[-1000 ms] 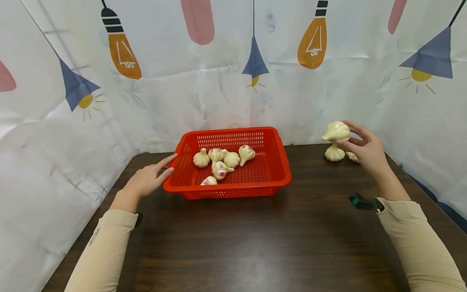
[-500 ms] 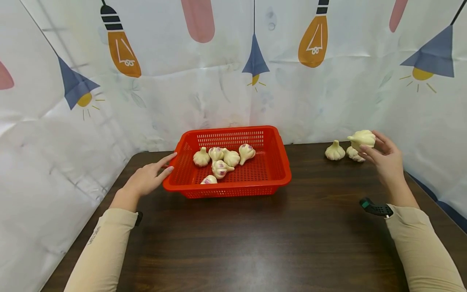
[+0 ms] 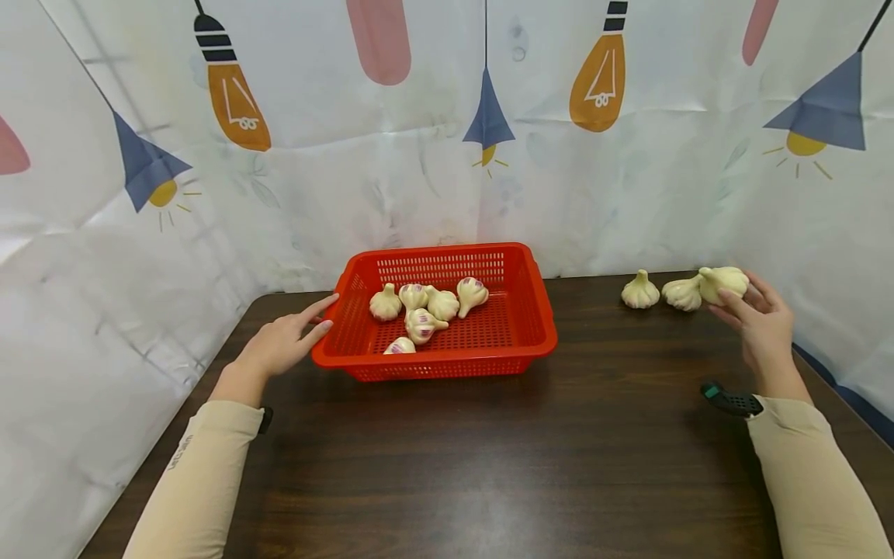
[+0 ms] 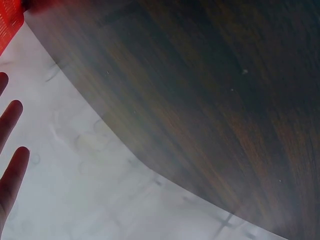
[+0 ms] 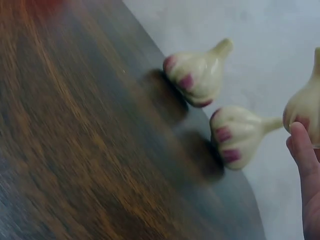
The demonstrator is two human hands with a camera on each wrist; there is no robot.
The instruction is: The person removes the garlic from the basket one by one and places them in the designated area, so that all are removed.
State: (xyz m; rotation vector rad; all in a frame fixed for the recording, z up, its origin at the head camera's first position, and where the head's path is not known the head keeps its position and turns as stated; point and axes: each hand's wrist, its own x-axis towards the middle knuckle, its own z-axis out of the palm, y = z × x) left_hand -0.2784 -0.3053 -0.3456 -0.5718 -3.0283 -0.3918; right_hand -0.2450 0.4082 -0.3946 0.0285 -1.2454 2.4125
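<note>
At the table's far right, my right hand (image 3: 765, 330) pinches a cream garlic bulb (image 3: 725, 284) between thumb and fingers. The neck of this bulb points left and overlaps a second garlic bulb (image 3: 682, 294) in the head view. A third garlic bulb (image 3: 639, 289) stands to the left of that one, neck up; purple patches show on its base (image 5: 186, 81) in the right wrist view. My left hand (image 3: 279, 341) has its fingers extended, fingertips right at the left rim of a red plastic basket (image 3: 447, 359). Several purple-marked garlic bulbs (image 3: 422, 326) lie inside the basket, mostly toward its left.
The dark wooden table (image 3: 475, 458) ends at a white patterned curtain (image 3: 419, 194) behind the basket and along both sides. Bare tabletop lies in front of the basket and between it and the bulbs on the right.
My right hand has moved to the right with its garlic bulb and lowered it beside the other two, which now show fully or nearly so. The left hand and basket stay put.
</note>
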